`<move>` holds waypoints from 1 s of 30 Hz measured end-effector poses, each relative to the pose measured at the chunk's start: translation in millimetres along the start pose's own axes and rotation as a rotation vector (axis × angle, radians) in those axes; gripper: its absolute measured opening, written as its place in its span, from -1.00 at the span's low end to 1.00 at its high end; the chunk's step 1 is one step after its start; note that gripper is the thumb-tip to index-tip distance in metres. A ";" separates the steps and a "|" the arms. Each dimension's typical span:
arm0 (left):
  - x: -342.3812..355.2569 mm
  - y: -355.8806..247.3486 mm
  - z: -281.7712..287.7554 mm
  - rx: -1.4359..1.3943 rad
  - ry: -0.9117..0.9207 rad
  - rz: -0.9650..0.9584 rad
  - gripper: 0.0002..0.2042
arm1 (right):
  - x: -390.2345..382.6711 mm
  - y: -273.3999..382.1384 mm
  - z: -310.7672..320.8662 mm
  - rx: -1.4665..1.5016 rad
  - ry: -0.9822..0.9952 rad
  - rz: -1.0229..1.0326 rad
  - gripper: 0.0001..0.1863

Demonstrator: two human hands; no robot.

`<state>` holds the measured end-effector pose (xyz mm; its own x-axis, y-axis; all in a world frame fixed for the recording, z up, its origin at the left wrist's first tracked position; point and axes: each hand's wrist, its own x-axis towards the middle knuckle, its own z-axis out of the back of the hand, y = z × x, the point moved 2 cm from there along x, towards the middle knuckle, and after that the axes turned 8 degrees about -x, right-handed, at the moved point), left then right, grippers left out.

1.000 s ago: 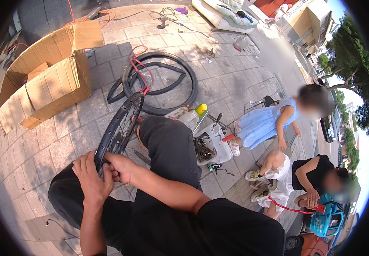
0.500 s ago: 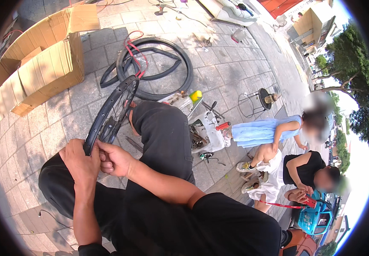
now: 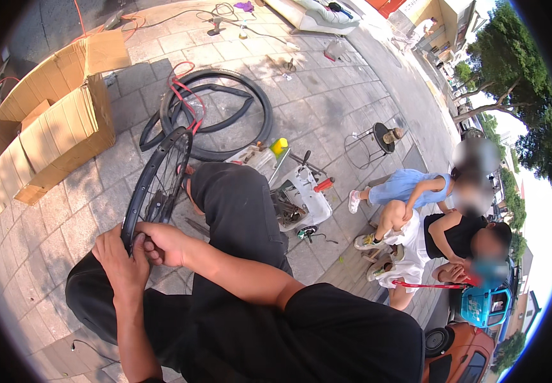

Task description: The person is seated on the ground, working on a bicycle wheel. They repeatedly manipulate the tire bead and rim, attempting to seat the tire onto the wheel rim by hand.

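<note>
Head view shows a black bicycle wheel rim [image 3: 154,185] standing upright between the person's knees (spokes visible), over the paving near a cardboard box [image 3: 52,127]. Left hand [image 3: 119,265] and right hand [image 3: 161,242] both clamp its near lower edge, touching each other.

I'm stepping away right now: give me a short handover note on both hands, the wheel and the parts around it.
Left hand: gripping the near edge of the bare wheel rim, which stands upright between the knees.
Right hand: fingers pressed on the same spot of the rim, right beside the left hand.
Nearby: tyre and loose inner tube lie on the paving beyond the rim; white tool tray sits to the right; open cardboard box to the left.
Done: tyre and tube are off the rim.
Left: the rim has no tyre yet; what the fingers are working at is too small to tell.
</note>
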<state>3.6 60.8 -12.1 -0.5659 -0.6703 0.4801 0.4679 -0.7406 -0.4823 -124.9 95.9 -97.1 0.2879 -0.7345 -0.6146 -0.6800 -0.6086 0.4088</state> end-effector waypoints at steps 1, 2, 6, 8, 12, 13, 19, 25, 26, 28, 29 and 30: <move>1.3 4.6 -5.8 0.015 -0.011 0.033 -0.62 | -1.4 2.7 -1.4 0.036 -0.012 0.036 -0.52; -1.9 11.4 -1.8 0.059 -0.016 0.082 -0.64 | 1.2 -2.9 -9.4 0.078 -0.001 0.048 -0.50; 21.7 2.5 -0.4 0.008 -0.045 0.177 -0.64 | -3.6 5.7 -5.2 0.015 -0.015 0.140 -0.46; 29.9 8.2 0.8 -0.034 -0.022 0.187 -0.61 | -4.6 12.5 -8.3 -0.016 -0.001 0.237 -0.54; 37.8 25.5 5.0 -0.107 0.051 0.184 -0.64 | 5.3 19.8 -19.8 0.132 0.070 0.238 -0.57; 34.6 26.5 5.8 -0.119 0.043 0.176 -0.65 | 9.7 16.0 -20.3 0.159 0.099 0.232 -0.58; 32.9 11.7 4.4 -0.165 0.062 0.213 -0.67 | 13.7 9.8 -17.2 0.279 0.120 0.216 -0.59; 12.6 4.5 5.6 -0.174 0.024 0.216 -0.60 | 8.6 0.6 -14.1 0.300 0.116 0.213 -0.56; 11.3 6.7 4.8 -0.187 0.010 0.195 -0.60 | 10.7 -1.7 -13.4 0.299 0.124 0.227 -0.56; 9.8 6.0 6.4 -0.193 0.031 0.232 -0.60 | 9.2 -4.3 -16.2 0.295 0.059 0.230 -0.55; 10.9 6.9 7.0 -0.196 0.042 0.247 -0.60 | 11.2 -5.0 -19.1 0.291 0.032 0.234 -0.55; 11.7 7.0 6.2 -0.204 0.045 0.242 -0.60 | 11.0 -5.4 -19.5 0.289 0.001 0.239 -0.55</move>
<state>4.5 47.5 -5.3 -0.4862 -0.8197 0.3029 0.4491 -0.5317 -0.7180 -104.9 85.2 -92.9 0.0986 -0.8458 -0.5243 -0.8905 -0.3102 0.3330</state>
